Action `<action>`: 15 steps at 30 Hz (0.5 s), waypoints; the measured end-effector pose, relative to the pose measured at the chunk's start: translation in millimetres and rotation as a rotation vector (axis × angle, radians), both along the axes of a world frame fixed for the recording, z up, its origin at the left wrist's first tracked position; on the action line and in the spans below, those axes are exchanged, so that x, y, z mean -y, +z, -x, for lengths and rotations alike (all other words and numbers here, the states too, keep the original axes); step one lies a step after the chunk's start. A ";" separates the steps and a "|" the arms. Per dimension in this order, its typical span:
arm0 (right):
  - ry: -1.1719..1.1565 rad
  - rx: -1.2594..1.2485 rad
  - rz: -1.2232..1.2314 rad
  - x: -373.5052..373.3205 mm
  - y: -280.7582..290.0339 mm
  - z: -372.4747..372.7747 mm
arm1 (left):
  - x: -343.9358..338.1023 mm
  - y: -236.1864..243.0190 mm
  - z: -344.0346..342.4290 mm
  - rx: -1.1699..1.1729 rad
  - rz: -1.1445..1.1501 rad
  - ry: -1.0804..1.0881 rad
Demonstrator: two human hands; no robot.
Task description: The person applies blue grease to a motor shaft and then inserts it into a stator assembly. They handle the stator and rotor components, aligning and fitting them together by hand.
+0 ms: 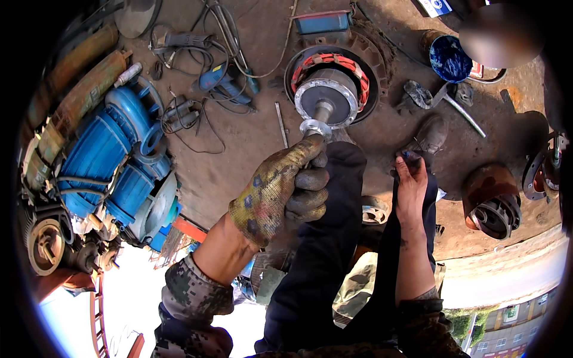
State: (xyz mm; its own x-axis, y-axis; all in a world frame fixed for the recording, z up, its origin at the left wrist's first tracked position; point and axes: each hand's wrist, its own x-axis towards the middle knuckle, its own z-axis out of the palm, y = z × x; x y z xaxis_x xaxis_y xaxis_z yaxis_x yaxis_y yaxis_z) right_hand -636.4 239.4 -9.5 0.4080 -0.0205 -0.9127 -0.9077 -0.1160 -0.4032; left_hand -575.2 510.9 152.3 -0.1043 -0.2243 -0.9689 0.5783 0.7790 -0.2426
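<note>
My left hand (296, 179), in a stained yellow work glove with dark fingers, is closed round the end of a motor rotor's shaft (323, 110). A shiny metal ring (315, 128) sits on the shaft just beyond my thumb. The rotor's grey round body (327, 95) stands at the mouth of a dark motor housing with red-bound windings (358, 70); how deep it sits is hidden. My bare right hand (412, 179) is by my right shoe (432, 132), fingers pinched at a small dark thing with a bit of blue, too small to name.
Blue pumps (98, 156) and rusty pipes (89, 80) crowd the left. Corded power tools (224, 83) lie far left of the housing. A can of dark blue paint (450, 58) stands far right, near a bent metal handle (464, 116). A rusty cylindrical casing (492, 200) lies right.
</note>
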 end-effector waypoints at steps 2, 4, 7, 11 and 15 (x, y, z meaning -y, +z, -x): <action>0.017 0.005 -0.013 -0.1 0.6 -1.4 | -3.0 -4.1 -0.9 0.006 0.036 0.049; 0.000 0.009 -0.012 2.3 -1.6 -0.6 | -5.4 -11.2 -2.9 -0.003 0.052 0.072; -0.012 0.020 -0.014 1.3 -2.2 -0.1 | -7.2 -17.8 -5.0 -0.031 0.042 0.066; -0.001 -0.012 -0.015 -0.1 0.4 -3.5 | -10.5 -28.2 -5.9 0.002 0.056 0.028; -0.024 -0.016 -0.020 -0.1 -1.2 -2.0 | -13.3 -42.4 -9.8 0.024 0.032 -0.057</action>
State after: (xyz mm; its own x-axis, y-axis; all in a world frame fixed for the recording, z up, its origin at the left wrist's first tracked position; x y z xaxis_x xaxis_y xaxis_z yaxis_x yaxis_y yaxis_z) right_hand -634.5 239.5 -10.7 0.3928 -0.0115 -0.9196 -0.9166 -0.0857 -0.3904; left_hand -565.4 524.2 110.0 -0.0944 -0.2492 -0.9638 0.6278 0.7365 -0.2519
